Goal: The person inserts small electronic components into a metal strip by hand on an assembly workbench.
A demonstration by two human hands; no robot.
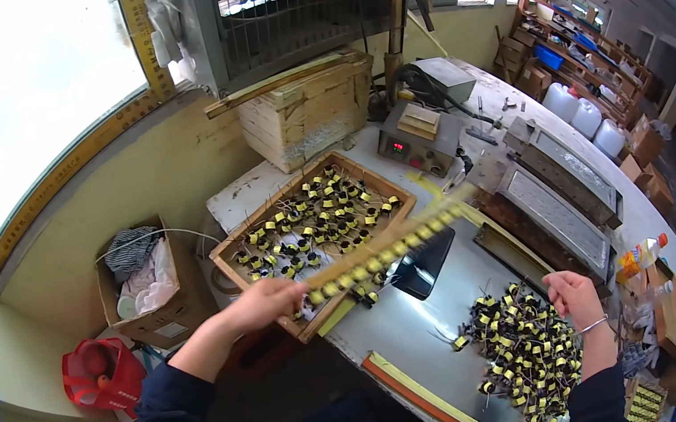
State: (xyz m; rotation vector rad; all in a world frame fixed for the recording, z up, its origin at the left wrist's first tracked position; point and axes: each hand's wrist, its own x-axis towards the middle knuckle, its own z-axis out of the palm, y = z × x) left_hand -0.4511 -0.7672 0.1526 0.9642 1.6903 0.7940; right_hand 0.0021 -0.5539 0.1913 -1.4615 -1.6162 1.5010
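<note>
One end of a long wooden strip (388,247) is pinched in the left hand (275,301), with the thumb and fingers pressed together on it. A row of small yellow-and-black components (366,269) is carried along the strip, which is held slantwise above the tabletop (396,336), its far end pointed away to the right. The fingers of the right hand (571,292) are curled in toward the thumb; whether anything is pinched between them cannot be told. A bracelet (592,326) is worn on the right wrist.

Just beside the right hand, a loose pile of similar components (522,359) is heaped on the tabletop, with thin leads stuck out in all directions. Beneath and beyond the strip, more components are scattered in a shallow wooden tray (375,176). A dark glossy rectangle (427,266) is partly covered by the strip.

Farther out, a box-shaped device with a red display (412,145) is placed behind the tray, and long metal trays (550,205) are lined up to its right. A bottle with orange contents (641,257) is seen near the right edge. On the left, cloths are held in a cardboard box (160,305), with a red bag (103,374) set near it.
</note>
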